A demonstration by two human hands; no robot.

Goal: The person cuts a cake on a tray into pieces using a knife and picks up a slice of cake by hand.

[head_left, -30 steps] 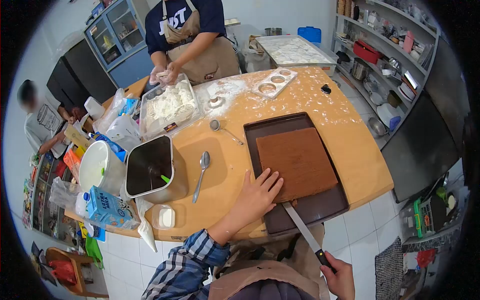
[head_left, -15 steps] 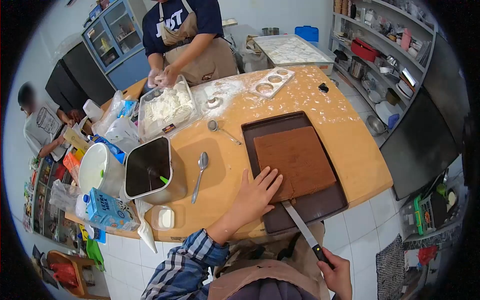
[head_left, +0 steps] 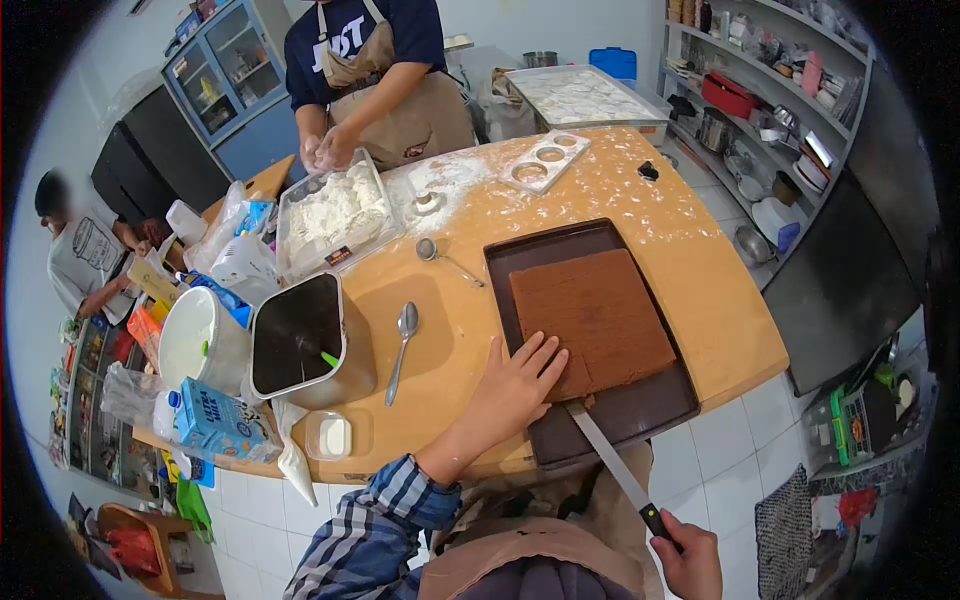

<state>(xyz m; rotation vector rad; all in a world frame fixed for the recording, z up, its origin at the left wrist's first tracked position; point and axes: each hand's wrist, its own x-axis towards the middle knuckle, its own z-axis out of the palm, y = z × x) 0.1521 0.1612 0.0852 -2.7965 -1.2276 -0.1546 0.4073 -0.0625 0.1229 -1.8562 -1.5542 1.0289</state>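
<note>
A brown rectangular sheet cake [head_left: 600, 315] lies on a dark baking tray [head_left: 660, 410] at the front of the table. My left hand [head_left: 515, 385] rests with fingers spread on the cake's near left corner. In my right hand [head_left: 690, 560] is a serrated bread knife [head_left: 612, 460], gripped by its black handle. The blade points up and left, its tip at the cake's near edge by the left corner. Whether the tip is under or in the cake is hard to make out.
Left of the tray lie a spoon [head_left: 402, 350] and a small strainer [head_left: 440, 258]. A deep metal tin [head_left: 350, 350], a milk carton [head_left: 225, 420] and a tub of white flour or dough [head_left: 335, 220] crowd the left side. Across the table a co-worker [head_left: 385, 100] works with both hands together.
My right hand and the knife handle have shifted slightly right and down. My left hand stays on the cake. The co-worker's hands have moved closer together.
</note>
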